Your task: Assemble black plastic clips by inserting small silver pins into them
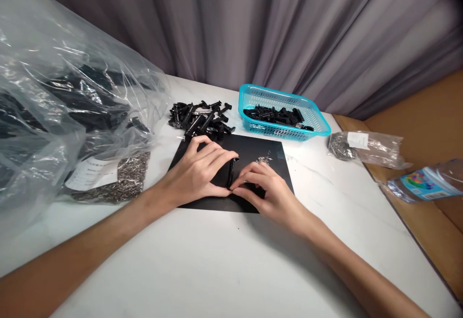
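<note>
My left hand (200, 169) grips a slim black plastic part (230, 173) upright between thumb and forefinger, over a black mat (206, 203). At the part's lower end my right hand (265, 187) has its thumb and forefinger pinched together, close against my left thumb. Whatever small piece those fingertips may hold is hidden. Just beyond my right hand, several tiny shiny metal pieces (265, 158) lie scattered on the mat. A heap of similar black plastic parts (200, 117) sits at the mat's far left edge.
Behind the mat stands a blue plastic basket (318, 127) with black parts inside. On the left are a large clear bag (108, 62) and a labelled bag of small metal pieces (132, 178). A smaller bag (342, 146) and a bottle (427, 183) lie right, near a cardboard box (430, 115).
</note>
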Available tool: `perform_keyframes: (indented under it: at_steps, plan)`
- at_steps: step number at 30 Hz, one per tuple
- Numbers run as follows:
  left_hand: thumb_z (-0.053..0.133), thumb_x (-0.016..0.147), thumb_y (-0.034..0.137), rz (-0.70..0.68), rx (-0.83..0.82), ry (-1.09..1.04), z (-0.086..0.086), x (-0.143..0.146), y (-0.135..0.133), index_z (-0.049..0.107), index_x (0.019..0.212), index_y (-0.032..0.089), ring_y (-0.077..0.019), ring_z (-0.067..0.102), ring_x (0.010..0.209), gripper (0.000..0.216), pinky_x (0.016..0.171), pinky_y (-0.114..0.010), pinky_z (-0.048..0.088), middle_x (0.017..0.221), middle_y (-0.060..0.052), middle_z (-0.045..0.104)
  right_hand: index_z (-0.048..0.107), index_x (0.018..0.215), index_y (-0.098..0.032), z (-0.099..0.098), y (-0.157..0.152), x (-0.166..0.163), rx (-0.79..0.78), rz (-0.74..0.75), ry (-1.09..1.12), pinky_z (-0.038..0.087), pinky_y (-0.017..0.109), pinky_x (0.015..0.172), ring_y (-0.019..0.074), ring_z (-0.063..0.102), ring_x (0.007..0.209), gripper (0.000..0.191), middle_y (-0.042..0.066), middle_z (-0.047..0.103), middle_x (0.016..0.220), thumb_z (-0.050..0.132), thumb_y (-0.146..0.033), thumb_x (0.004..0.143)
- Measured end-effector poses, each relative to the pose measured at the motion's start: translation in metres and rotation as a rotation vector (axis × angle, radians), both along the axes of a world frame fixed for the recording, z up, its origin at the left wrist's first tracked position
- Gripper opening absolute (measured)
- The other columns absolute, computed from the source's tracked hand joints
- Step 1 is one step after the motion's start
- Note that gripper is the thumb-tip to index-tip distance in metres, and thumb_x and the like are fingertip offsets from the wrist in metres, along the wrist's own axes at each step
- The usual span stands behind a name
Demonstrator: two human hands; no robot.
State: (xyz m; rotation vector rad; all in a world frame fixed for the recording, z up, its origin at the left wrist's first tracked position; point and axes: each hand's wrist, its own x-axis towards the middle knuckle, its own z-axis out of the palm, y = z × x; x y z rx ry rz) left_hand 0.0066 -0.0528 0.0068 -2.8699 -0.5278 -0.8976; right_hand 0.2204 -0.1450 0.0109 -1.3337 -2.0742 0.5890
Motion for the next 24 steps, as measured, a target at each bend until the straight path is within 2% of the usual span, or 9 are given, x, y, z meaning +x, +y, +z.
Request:
perform_keyframes:
  at_steps: [3,9,12,17,21,24]
  plan:
    - [0.081,0.081,0.034,-0.028,0.012,-0.032,-0.0018,0.0008,0.0004,0.059,0.128,0.017,-0.0295,0.07,0.098,0.054,0.102,-0.048,0.037,0.112,-0.009,0.078,0.076,0.099,-0.027,0.0016,0.0011,0.0033,-0.033,0.019,0.013,0.042,0.039,0.096,0.0211,0.059,0.098,0.008,0.003,0.069,0.103,0.068,-0.026,0.1]
    - [0.08,0.082,0.035,-0.035,0.071,-0.012,-0.0019,0.0021,0.0014,0.058,0.125,0.014,-0.0284,0.071,0.097,0.052,0.1,-0.046,0.037,0.11,-0.01,0.078,0.075,0.094,-0.025,-0.0004,0.0003,0.0014,-0.079,-0.011,0.061,0.043,0.036,0.089,0.0184,0.057,0.089,0.008,0.001,0.07,0.097,0.068,-0.026,0.099]
    - [0.076,0.085,0.034,-0.059,0.137,-0.004,-0.0015,0.0029,0.0015,0.058,0.125,0.014,-0.0282,0.071,0.096,0.049,0.099,-0.046,0.037,0.11,-0.01,0.078,0.074,0.094,-0.025,-0.0018,-0.0005,0.0012,-0.119,-0.037,0.129,0.043,0.033,0.081,0.0174,0.056,0.085,0.002,0.0,0.071,0.096,0.074,-0.027,0.095]
    - [0.071,0.089,0.035,-0.054,0.217,-0.014,-0.0028,0.0059,-0.0022,0.06,0.123,0.013,-0.0279,0.071,0.097,0.042,0.098,-0.046,0.038,0.111,-0.01,0.079,0.073,0.092,-0.025,-0.0024,-0.0025,0.0013,-0.208,-0.143,0.212,0.04,0.03,0.067,0.0146,0.052,0.073,0.012,-0.003,0.072,0.089,0.083,-0.03,0.086]
    - [0.07,0.088,0.036,-0.037,0.167,-0.043,-0.0043,0.0073,-0.0046,0.062,0.121,0.013,-0.028,0.071,0.099,0.041,0.1,-0.047,0.037,0.109,-0.01,0.079,0.074,0.088,-0.025,0.0009,-0.0044,0.0003,-0.146,-0.082,0.171,0.041,0.031,0.072,0.0152,0.055,0.074,0.004,-0.003,0.073,0.087,0.075,-0.025,0.093]
    - [0.072,0.087,0.038,-0.026,0.148,-0.056,-0.0044,0.0074,-0.0045,0.062,0.12,0.012,-0.0279,0.07,0.098,0.043,0.099,-0.047,0.037,0.108,-0.011,0.078,0.073,0.09,-0.025,0.0021,-0.0085,-0.0034,-0.073,-0.084,0.119,0.043,0.032,0.074,0.0175,0.058,0.081,0.009,-0.001,0.074,0.091,0.069,-0.018,0.094]
